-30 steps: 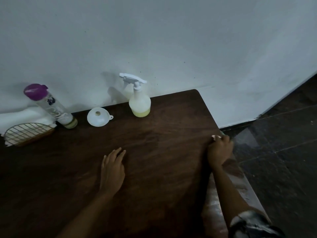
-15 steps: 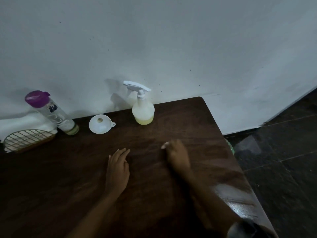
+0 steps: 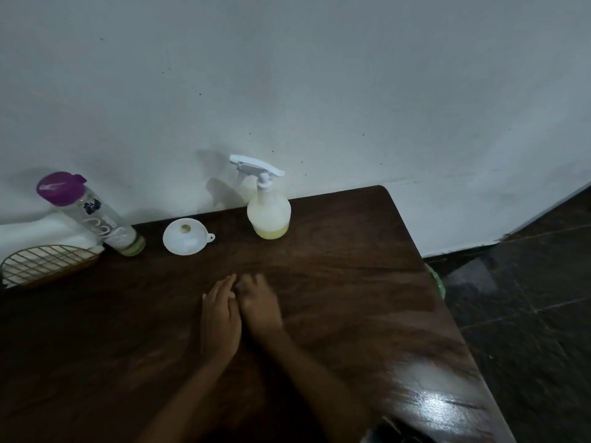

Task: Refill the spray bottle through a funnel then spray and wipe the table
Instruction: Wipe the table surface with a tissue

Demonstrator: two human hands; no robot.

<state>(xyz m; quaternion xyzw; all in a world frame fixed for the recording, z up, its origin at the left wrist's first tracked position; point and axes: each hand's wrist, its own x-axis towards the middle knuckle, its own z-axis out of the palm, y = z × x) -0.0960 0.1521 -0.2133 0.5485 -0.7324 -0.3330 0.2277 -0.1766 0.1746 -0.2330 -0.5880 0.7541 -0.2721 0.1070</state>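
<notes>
Head view: left hand [image 3: 220, 321] flat on table [image 3: 351, 282], right hand [image 3: 259, 310] blurred, unreadable; funnel [image 3: 185, 242], spray bottle [image 3: 268, 215] beyond.

Wire basket [image 3: 41, 262], brown base, at the far-left edge of the table [image 3: 383, 282], partly cut off by the frame. Grey-white wall [image 3: 319, 75] behind the far edge, flecked with small dark marks. Dark tiled floor [image 3: 527, 298] on the right. Pale green object [image 3: 436, 279] peeks past the right edge; cannot tell what it is.

The translucent spray bottle [image 3: 268, 215] with a white trigger head stands upright at the far edge of the dark wooden worktop [image 3: 351, 282], a little yellow-green liquid in its base. The white funnel [image 3: 185, 236] lies just left of it. Further left stands a clear purple-capped bottle [image 3: 92, 215].
</notes>
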